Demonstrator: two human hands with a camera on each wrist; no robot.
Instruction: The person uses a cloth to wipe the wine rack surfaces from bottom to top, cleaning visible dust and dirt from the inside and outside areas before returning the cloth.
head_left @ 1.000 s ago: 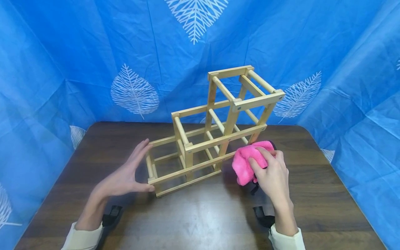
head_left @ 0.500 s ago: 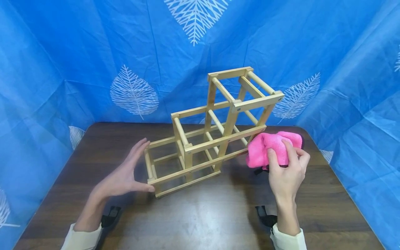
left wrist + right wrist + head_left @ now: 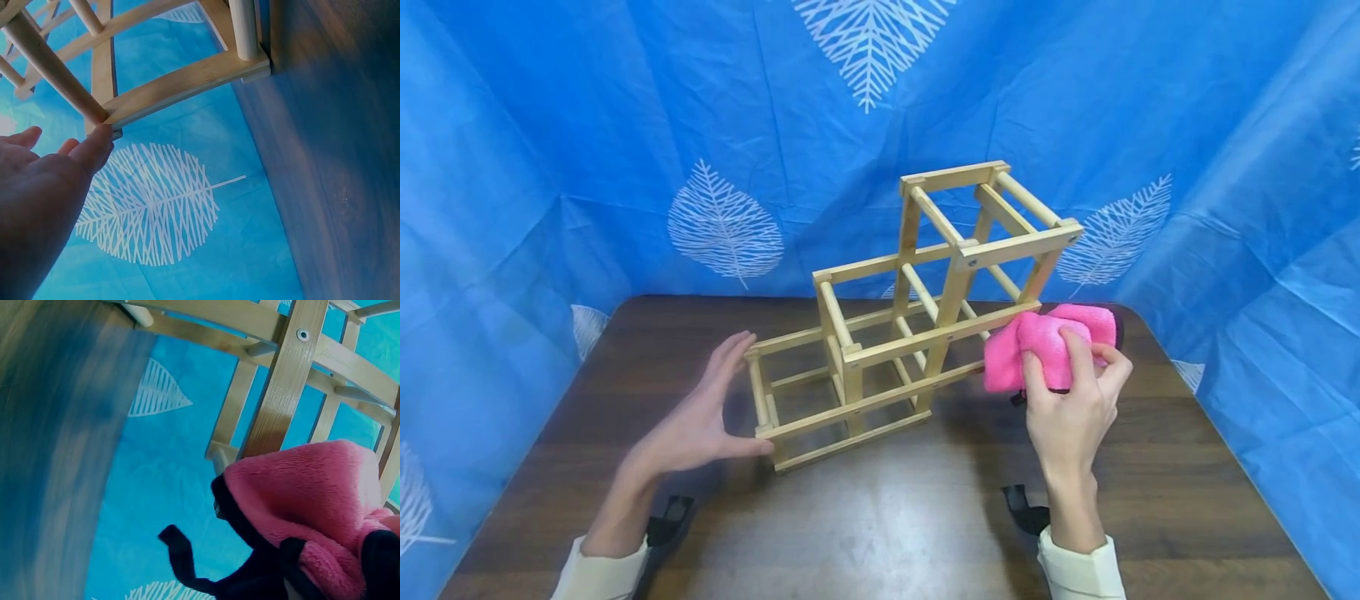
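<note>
A stepped wooden rack [image 3: 850, 358] of pale slats and round dowels stands slanted on the table, its tall end at the right. At its low left end my left hand [image 3: 688, 425] is spread, thumb at the near corner and straight fingers by the far corner. A fingertip touches the rack corner [image 3: 106, 119] in the left wrist view. My right hand [image 3: 1071, 417] pinches a bunched pink cloth [image 3: 1037, 346] with dark edging against the rack's right side. In the right wrist view the pink cloth [image 3: 312, 487] covers part of a slat, and its dark strap hangs loose.
The dark wooden table [image 3: 880, 533] runs up to a blue curtain [image 3: 835, 125] with white leaf prints behind and at both sides. Black wrist straps [image 3: 1026, 512] show beside the sleeves.
My right hand first moved right and away with the pink cloth, then slightly back left along the rack's right side. The left hand and the rack stay about where they were.
</note>
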